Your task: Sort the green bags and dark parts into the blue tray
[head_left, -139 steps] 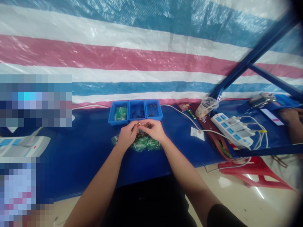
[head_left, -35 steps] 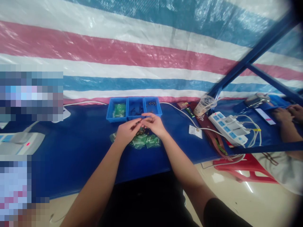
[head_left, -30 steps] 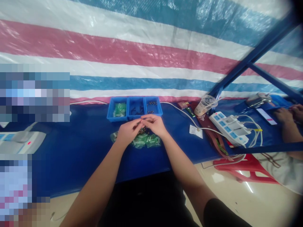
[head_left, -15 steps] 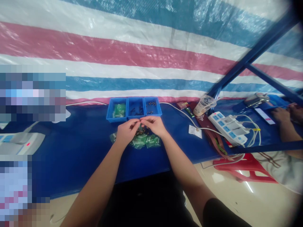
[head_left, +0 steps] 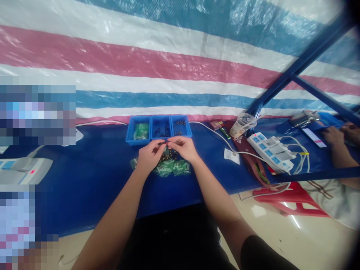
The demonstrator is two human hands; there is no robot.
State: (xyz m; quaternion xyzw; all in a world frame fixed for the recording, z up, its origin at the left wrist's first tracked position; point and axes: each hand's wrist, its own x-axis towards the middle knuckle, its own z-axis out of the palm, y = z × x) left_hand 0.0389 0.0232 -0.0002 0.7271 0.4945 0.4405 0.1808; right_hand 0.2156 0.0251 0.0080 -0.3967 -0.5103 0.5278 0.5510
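My left hand and my right hand meet at their fingertips just in front of the blue bins. Fingers of both are pinched together; whatever they hold is too small and too hidden to name. Under and between them lies a pile of small green plastic packets mixed with tiny dark and brass-coloured parts. Behind stand three joined blue bins: the left bin has green packets, the middle bin black pieces, the right bin small dark and brass-coloured parts.
On the right are a clear plastic cup, a brown strap-like bag, a white packet and a power strip with cables. A blue metal frame slants there. A co-worker's hands are beyond it. Another power strip lies left.
My hands stay together at nearly the same spot, with only slight finger movement. The left fingers look a little more curled. The bins and the pile have not moved.
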